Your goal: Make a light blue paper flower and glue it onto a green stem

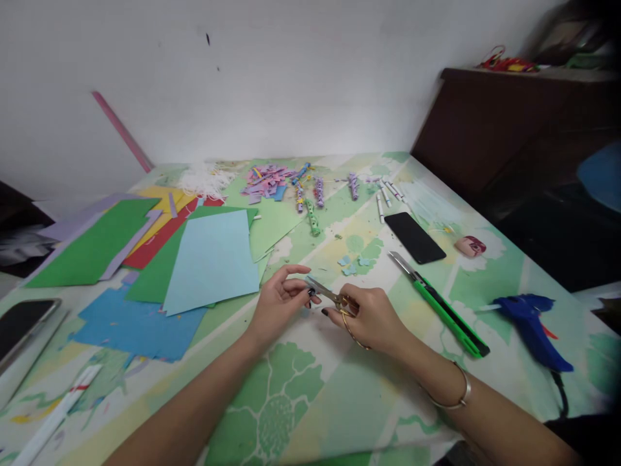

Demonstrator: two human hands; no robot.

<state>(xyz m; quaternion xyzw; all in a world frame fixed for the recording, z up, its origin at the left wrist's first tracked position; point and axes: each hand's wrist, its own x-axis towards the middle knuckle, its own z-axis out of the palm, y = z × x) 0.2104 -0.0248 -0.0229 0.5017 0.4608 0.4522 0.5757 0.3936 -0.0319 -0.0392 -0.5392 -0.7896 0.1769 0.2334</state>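
My right hand [372,316] grips a pair of scissors [327,292] by the gold-coloured handles, blades pointing left toward my other hand. Between the thumb and fingers of my left hand [280,296] is a tiny piece of light blue paper [309,278], mostly covered by the fingers, with the blade tips beside it. Whether the blades touch the paper is hard to make out. Just beyond the hands, small light blue paper cutouts [363,261] lie on the flowered tablecloth [339,395]. A large light blue sheet [213,259] rests left of my left hand.
Right of my hands lie a green box cutter [451,316], a black phone [415,237] and a blue glue gun [531,323]. Coloured paper sheets [97,243] cover the left side. Farther back are paper scraps [266,181], decorated paper rolls [312,217] and white markers [385,194].
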